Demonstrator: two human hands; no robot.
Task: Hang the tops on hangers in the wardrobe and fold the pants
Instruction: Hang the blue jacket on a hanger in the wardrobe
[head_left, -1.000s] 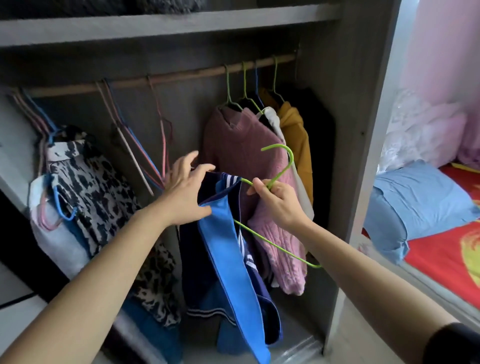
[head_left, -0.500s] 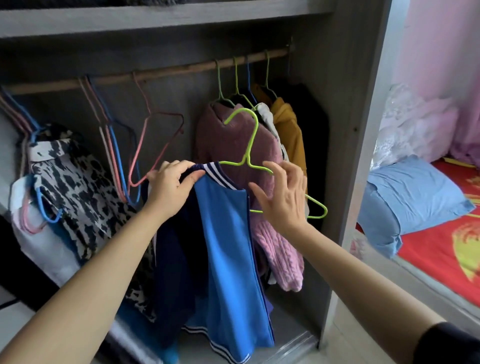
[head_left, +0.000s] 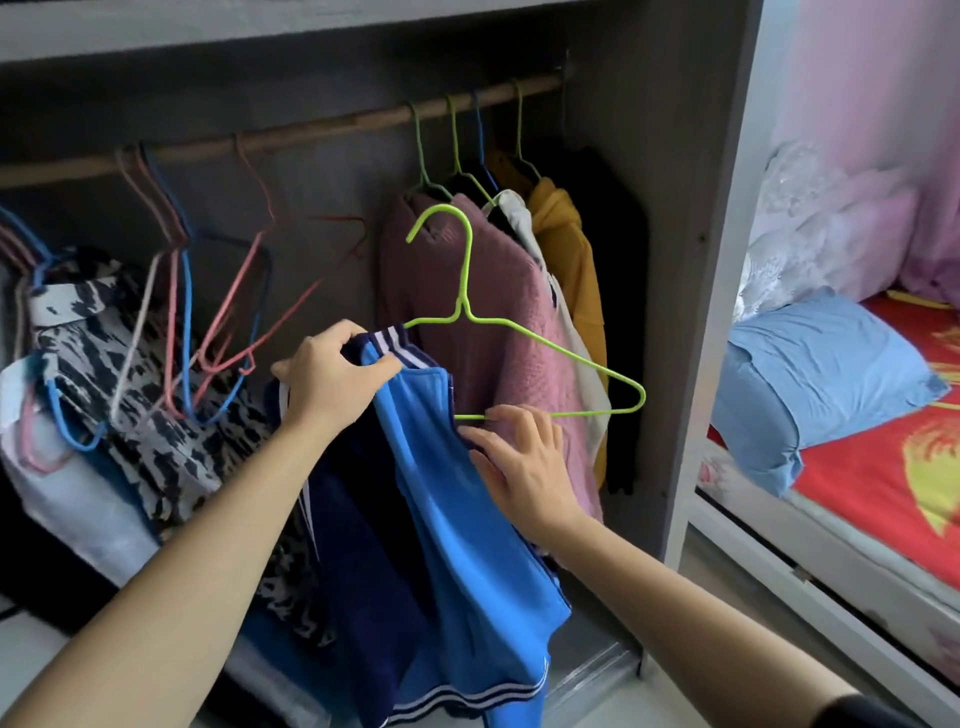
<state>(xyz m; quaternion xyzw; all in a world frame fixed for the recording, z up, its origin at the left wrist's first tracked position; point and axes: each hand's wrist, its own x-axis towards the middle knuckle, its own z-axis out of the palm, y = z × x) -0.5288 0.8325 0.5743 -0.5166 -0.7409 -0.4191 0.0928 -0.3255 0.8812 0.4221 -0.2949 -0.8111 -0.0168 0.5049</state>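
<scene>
The right hand (head_left: 524, 467) had dropped to the lower bar of the green hanger (head_left: 469, 260), grasp indeterminate; the left hand (head_left: 332, 379) gripped the collar of the blue top (head_left: 467, 519) below the wardrobe rail (head_left: 322, 129).

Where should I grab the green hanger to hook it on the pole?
Pinch the green hanger at the thin neck under its hook, coming from the front. That part stands upright and bare; one shoulder is tucked inside the blue top that the left hand grips, and the right hand is at the bottom bar.
</scene>
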